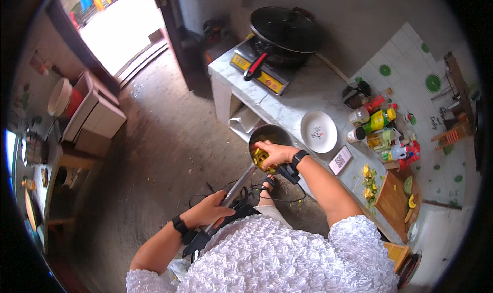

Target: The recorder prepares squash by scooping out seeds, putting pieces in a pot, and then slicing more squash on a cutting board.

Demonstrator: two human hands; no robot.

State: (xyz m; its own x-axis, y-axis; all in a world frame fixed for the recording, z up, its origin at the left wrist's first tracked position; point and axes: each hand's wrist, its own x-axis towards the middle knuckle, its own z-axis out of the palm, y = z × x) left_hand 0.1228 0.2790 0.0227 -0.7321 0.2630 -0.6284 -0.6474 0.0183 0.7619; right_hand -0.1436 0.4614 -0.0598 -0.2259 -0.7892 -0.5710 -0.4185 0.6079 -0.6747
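My left hand point(208, 210) is closed around the long metal handle point(240, 184) of a deep, round scoop point(285, 132). The scoop's bowl is held beside the counter's front edge, above the floor. Inside lie chopped yellow-green vegetable pieces point(260, 156). My right hand point(280, 154) reaches into the bowl with its thumb and fingers apart, over the pieces. Whether it grips any of them is hidden. A white plate point(319, 132) with a small printed design sits on the counter near my right hand.
On the marble-patterned counter point(304, 94), a lidded wok point(287, 29) stands on a stove point(265, 75). Several bottles point(379, 120) line the tiled wall. A card with a printed code point(340, 160), vegetable scraps point(369, 185) and a wooden cutting board point(392, 191) lie nearer me. Black cables point(294, 198) hang by my leg.
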